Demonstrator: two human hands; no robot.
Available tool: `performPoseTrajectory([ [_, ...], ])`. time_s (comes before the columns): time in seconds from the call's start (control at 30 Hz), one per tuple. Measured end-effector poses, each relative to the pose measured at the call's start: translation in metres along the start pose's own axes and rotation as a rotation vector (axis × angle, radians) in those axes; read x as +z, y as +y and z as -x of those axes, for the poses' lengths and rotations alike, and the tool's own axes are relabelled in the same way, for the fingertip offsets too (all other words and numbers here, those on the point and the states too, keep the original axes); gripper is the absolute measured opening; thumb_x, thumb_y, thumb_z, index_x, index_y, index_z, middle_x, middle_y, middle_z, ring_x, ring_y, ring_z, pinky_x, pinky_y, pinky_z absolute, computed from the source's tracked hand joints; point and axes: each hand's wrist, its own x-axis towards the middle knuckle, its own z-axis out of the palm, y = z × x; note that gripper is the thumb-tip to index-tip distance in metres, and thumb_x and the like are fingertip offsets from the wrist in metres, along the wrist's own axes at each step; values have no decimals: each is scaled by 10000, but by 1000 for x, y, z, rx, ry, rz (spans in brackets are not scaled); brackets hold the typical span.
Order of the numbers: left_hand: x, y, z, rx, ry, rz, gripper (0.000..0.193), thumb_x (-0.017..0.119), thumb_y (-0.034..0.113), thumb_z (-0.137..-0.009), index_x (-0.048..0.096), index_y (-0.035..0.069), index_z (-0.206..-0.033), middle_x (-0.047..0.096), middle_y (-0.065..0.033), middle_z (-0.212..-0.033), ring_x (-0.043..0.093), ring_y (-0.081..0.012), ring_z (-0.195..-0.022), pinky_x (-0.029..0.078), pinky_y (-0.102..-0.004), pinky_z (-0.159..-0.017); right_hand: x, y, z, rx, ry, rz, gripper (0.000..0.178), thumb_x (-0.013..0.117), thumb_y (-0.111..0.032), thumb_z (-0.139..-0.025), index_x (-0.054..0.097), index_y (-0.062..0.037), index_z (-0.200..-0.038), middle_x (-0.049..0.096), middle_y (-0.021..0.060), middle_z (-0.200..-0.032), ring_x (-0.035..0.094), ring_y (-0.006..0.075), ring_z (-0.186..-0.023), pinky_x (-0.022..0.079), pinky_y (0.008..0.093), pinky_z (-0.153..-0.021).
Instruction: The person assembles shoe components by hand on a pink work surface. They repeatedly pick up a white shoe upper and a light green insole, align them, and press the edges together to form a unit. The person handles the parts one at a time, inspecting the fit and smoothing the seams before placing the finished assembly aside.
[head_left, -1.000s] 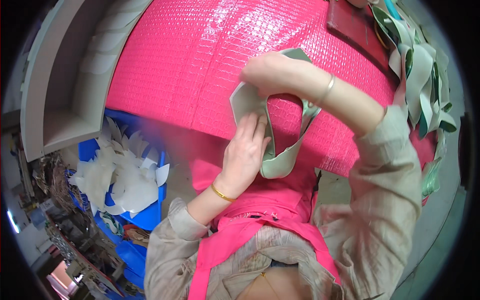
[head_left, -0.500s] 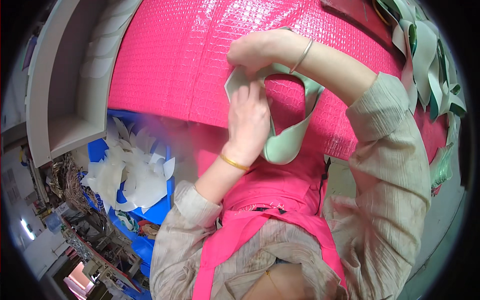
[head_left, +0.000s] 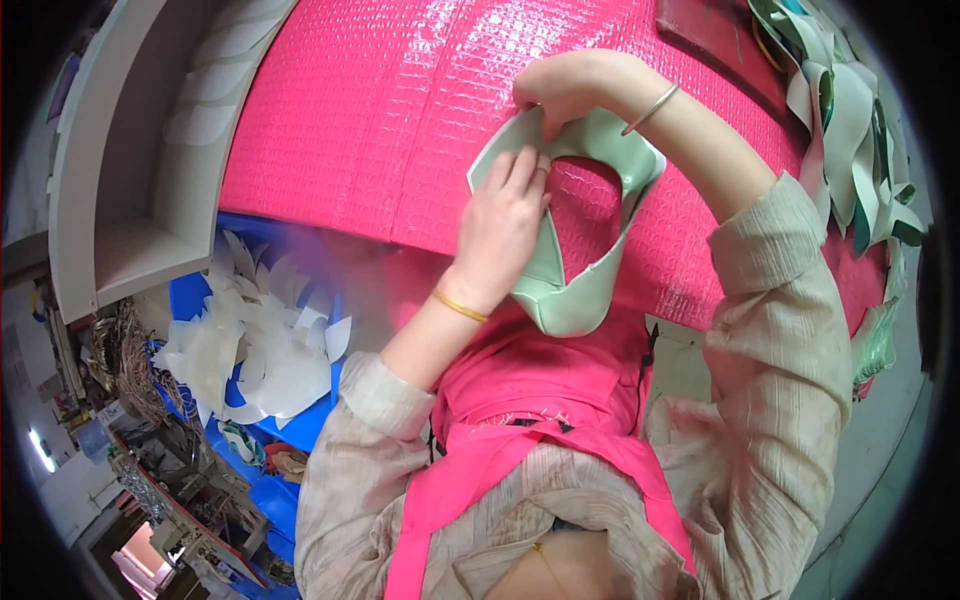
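Observation:
A pale green shoe upper, sewn into an open loop, lies at the near edge of the pink textured table cover, its rounded toe end hanging toward me. My left hand grips its left side, the fingers close together over the rim. At the upper's far end, my right hand curls over from above and pinches the edge, thumb and fingertips turned inward. Part of the right hand's grip is hidden behind its own knuckles. Through the loop's opening the pink table cover shows.
A grey open box with pale cut pieces borders the table on the left. Below it, a blue bin holds many white flat pieces. At far right lie a dark red board and a heap of green uppers.
Both hands and the shoe upper have shifted right. My right hand has slid along the far edge, and more of the upper's pale inside shows.

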Motion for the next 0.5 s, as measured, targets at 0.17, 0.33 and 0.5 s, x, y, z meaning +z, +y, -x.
performPoseTrajectory([
  [0.17,-6,-1,-9,24,-99,-12,348,616,120,-736,541,-26,-1042,506,-94,-1066,501,-246,-936,462,-345,-787,6,12,-4,65,20,-129,430,700,-184,-650,601,-28,-1038,639,157,-853,629,267,-773,501,365,-648],
  [0.33,7,-10,-9,114,38,1,389,620,143,-745,537,-25,-1085,526,-103,-1108,504,-247,-943,442,-333,-816,0,32,12,80,-38,-270,415,700,-193,-669,589,3,-1017,634,159,-840,625,245,-762,496,347,-661],
  [0.5,-1,-14,-17,125,-52,25,389,615,193,-757,549,-15,-1079,536,-110,-1100,502,-245,-959,411,-354,-853,14,52,2,2,69,-301,514,713,-220,-665,541,9,-1092,625,132,-883,603,222,-747,486,335,-669],
])
